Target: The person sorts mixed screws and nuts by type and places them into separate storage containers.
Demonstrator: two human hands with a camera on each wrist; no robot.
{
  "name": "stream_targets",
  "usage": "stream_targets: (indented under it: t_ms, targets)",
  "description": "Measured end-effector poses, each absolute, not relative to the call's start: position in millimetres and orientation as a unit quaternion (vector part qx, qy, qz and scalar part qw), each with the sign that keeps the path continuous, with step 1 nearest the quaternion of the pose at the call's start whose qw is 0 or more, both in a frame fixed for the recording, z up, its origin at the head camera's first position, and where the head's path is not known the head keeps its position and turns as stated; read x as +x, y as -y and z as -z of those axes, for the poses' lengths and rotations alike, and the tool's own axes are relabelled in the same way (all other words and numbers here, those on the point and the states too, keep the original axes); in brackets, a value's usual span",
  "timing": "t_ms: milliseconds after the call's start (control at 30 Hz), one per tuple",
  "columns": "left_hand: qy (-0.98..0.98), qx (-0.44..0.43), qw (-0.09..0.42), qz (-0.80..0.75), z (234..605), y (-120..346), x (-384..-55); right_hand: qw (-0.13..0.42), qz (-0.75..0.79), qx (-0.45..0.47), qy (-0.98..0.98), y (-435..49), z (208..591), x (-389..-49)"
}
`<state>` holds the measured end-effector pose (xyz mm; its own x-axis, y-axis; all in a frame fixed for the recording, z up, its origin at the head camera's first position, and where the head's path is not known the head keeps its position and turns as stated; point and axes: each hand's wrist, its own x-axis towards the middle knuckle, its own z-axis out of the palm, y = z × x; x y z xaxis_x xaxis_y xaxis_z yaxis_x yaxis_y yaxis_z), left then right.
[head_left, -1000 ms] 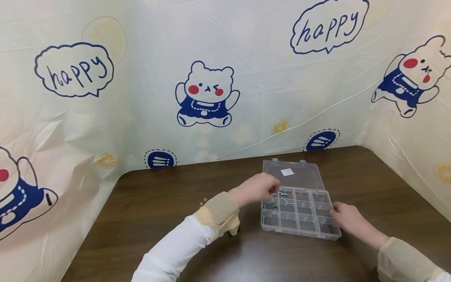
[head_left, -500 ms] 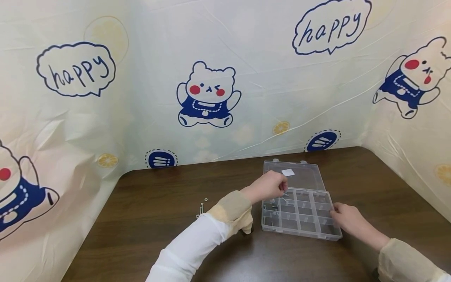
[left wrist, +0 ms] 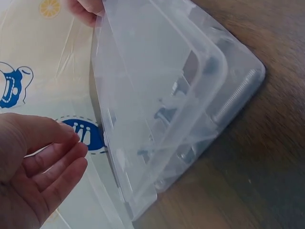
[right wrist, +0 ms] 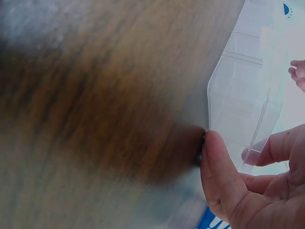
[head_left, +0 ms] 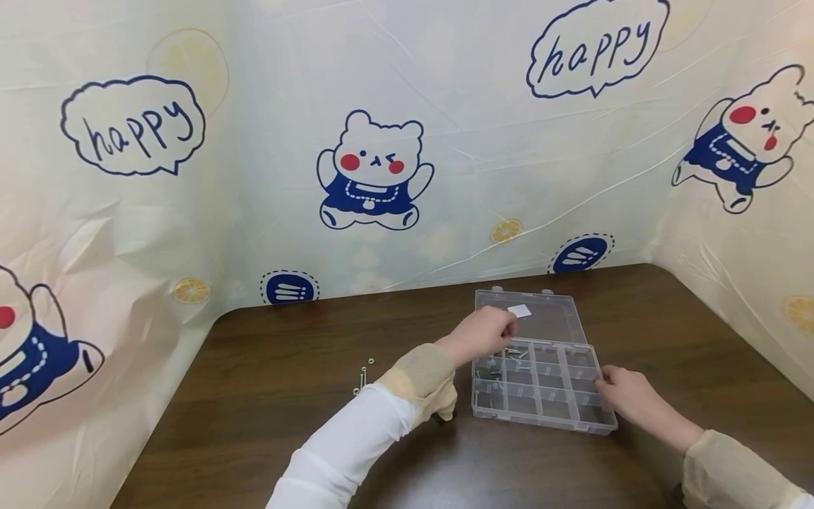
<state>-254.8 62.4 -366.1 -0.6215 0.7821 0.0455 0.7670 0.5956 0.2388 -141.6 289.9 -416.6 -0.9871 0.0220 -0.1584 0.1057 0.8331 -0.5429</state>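
From the head, the clear box [head_left: 543, 424] sits on the table [head_left: 280, 431], its lid [head_left: 556, 325] folded back on the far side. The left hand [head_left: 483, 331] hangs above its far left corner, over screws [head_left: 516, 353]; loose bits [head_left: 363, 377] lie well off to the left. I'd guess they're being sorted, so lowering the fingertips into a compartment before letting go would save bounces over the dividers.

At the left wrist, the fingers are loosely bent, thumb close to their tips, with nothing I can see between them. Screws show through the plastic.

At the right wrist, the right hand [head_left: 636, 403] pinches the box's right wall. A light, even hold there should do; squeezing or lifting might slide or tip it.
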Motion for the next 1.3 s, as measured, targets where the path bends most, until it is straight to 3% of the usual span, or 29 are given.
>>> stream_targets:
  t_ms: [400,867,1300]
  targets:
    - [-0.897,0.427,0.082,-0.081,360,-42,-243,0.072,0.286,0.035,-0.955,-291,416,-140]
    - [-0.906,0.413,0.077,-0.051,356,-9,-234,0.059,0.273,0.027,-0.960,-291,417,-140]
    - [-0.893,0.443,0.073,-0.037,351,33,-228,0.078,0.280,0.033,-0.956,-290,415,-141]
